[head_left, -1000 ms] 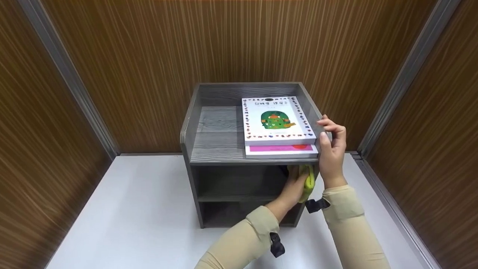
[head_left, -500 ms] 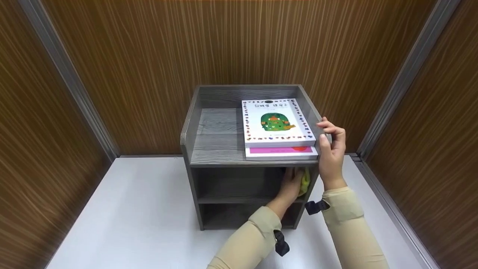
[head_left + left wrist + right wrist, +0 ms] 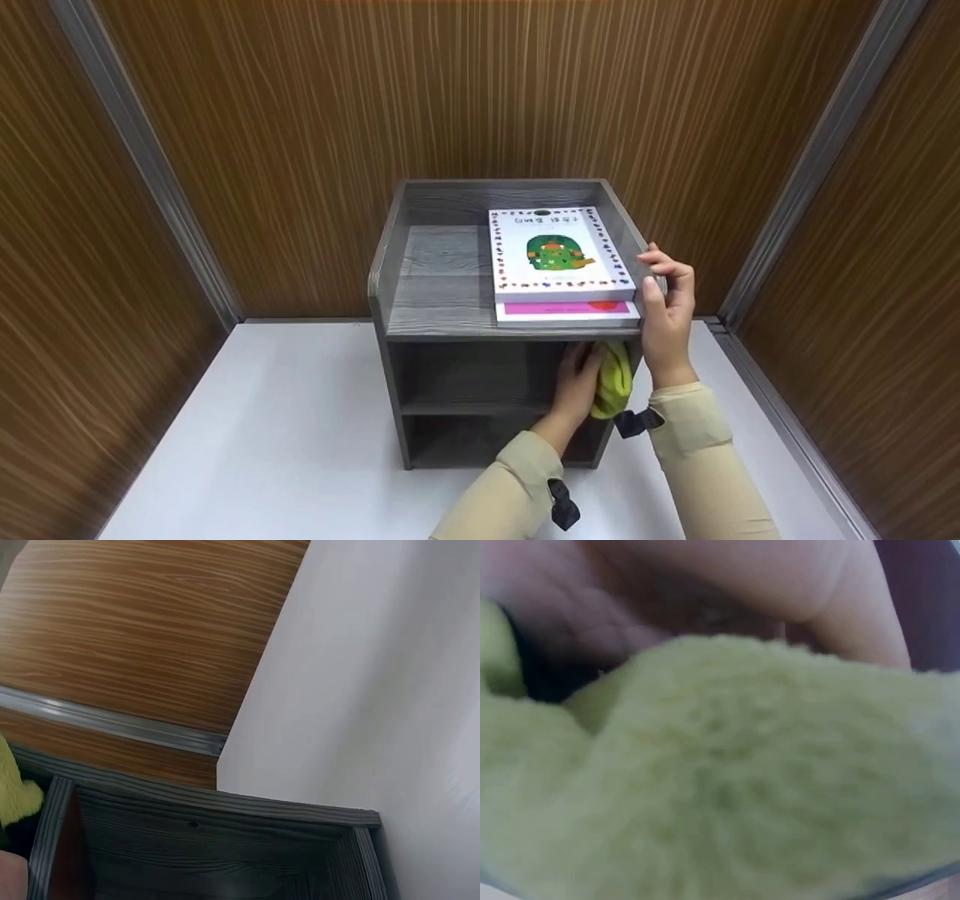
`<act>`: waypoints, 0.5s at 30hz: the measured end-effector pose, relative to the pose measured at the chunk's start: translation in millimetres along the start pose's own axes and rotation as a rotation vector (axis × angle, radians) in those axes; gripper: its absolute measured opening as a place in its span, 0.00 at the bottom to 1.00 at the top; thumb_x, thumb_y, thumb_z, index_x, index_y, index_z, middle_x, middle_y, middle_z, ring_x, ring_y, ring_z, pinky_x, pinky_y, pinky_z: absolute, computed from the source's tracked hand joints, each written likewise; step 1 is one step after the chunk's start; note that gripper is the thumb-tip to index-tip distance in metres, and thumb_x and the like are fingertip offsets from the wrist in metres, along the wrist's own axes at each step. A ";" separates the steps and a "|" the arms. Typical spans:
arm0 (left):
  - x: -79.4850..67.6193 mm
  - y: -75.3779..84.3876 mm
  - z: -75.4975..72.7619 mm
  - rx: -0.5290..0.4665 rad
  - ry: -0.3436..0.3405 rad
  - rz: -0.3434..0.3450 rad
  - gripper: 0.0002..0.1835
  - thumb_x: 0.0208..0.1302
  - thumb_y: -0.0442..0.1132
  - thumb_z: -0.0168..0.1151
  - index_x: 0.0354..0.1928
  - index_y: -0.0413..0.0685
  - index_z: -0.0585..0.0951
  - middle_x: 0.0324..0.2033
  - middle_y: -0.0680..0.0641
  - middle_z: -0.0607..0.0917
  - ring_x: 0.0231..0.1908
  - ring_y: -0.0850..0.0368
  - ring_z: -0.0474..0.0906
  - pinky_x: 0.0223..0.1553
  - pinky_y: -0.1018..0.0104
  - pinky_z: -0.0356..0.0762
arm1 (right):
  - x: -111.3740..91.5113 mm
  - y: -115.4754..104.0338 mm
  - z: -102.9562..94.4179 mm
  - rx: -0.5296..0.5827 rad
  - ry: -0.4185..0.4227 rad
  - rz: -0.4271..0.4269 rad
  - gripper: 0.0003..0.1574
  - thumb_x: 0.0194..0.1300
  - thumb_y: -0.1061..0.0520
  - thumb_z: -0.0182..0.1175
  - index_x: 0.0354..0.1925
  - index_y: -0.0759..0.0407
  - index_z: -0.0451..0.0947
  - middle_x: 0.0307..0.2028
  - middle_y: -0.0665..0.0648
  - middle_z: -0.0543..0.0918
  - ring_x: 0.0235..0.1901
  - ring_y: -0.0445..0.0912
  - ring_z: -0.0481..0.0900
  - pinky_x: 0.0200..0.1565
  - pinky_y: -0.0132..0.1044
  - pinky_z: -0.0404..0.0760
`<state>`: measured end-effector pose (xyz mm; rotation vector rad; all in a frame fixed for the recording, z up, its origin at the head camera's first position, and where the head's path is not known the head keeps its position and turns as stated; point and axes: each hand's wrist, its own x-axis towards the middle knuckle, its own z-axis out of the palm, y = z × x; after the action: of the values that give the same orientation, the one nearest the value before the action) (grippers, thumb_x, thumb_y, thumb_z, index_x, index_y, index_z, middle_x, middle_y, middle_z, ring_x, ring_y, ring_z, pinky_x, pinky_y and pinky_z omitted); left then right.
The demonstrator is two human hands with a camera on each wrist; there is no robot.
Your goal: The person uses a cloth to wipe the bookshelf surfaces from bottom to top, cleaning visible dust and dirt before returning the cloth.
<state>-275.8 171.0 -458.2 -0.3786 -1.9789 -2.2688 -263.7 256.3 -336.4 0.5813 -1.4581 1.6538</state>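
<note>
At the right side of the cabinet's upper compartment, the left hand (image 3: 577, 384) grasps a bunched yellow-green cloth (image 3: 616, 381). The cloth lies between this hand and the right panel (image 3: 616, 232), its long axis close to upright — upper end just under the top board, lower end at about the level of the middle shelf (image 3: 472, 409), a little farther left. The right wrist view shows its fuzzy surface up close, blurred, with bare fingers behind. The left forearm, in a beige sleeve (image 3: 495, 487), slants up and rightward, and the fingers point upward into the compartment. The right hand (image 3: 671, 322) grips the right panel near its front corner: thumb upright, the other fingers bent over the edge, the forearm leaning up and slightly leftward. A black mount sits at each wrist. Just left of the right hand, on the top board (image 3: 442, 292), lie two books, a white one (image 3: 510, 259) over a pink-and-white one (image 3: 562, 310). The grey cabinet (image 3: 379, 285) stands on a white table (image 3: 277, 420) — wood-grain walls (image 3: 480, 90) around it.
</note>
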 end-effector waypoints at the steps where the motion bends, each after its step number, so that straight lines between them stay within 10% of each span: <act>1: -0.1 -0.5 -0.5 -0.010 0.001 0.003 0.26 0.65 0.52 0.51 0.58 0.42 0.74 0.56 0.45 0.75 0.56 0.53 0.70 0.57 0.61 0.65 | -0.6 0.1 0.1 -0.003 -0.001 -0.002 0.09 0.61 0.72 0.44 0.41 0.70 0.65 0.47 0.58 0.76 0.65 0.59 0.58 0.66 0.46 0.51; 15: -4.1 -0.9 1.2 0.013 0.015 0.012 0.26 0.67 0.52 0.49 0.59 0.41 0.73 0.55 0.42 0.76 0.54 0.51 0.72 0.57 0.60 0.67 | -0.3 -9.8 4.9 -0.008 -0.013 -0.026 0.08 0.61 0.71 0.44 0.40 0.69 0.65 0.47 0.59 0.76 0.64 0.62 0.57 0.66 0.47 0.50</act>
<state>-271.9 171.9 -460.0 -0.3707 -1.9777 -2.2442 -256.4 251.3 -329.9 0.6053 -1.4601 1.6265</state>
